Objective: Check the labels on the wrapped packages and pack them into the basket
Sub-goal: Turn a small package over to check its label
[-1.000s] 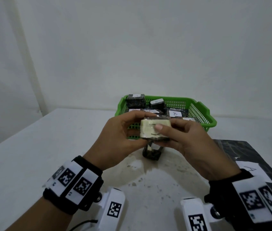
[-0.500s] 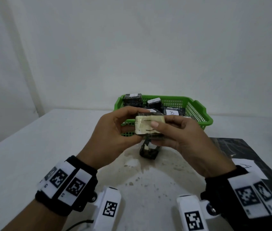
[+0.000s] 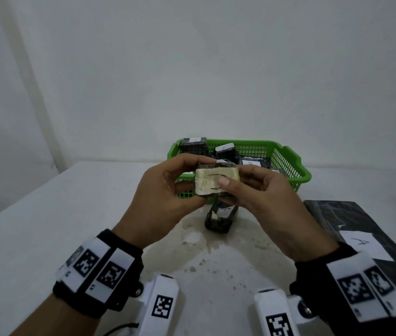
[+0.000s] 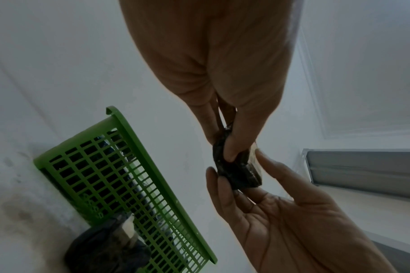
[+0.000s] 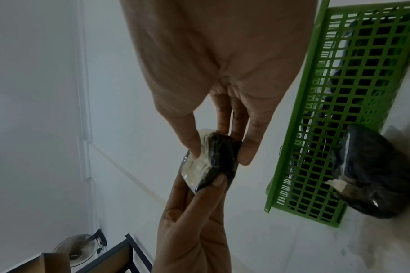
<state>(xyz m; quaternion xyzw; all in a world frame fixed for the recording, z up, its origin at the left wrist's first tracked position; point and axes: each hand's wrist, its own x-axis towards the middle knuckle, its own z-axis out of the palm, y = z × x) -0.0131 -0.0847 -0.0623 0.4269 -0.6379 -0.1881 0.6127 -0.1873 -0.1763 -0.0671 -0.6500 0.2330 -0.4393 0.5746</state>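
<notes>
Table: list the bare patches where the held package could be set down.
Free: the table left of the green basket, and the stained patch between the wrists. Crowded: in front of the basket, where a black package stands, and the right side under the flat black package.

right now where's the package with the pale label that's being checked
In the head view the package is mid-frame, held off the table by the left hand and right hand, just before the green basket.
</notes>
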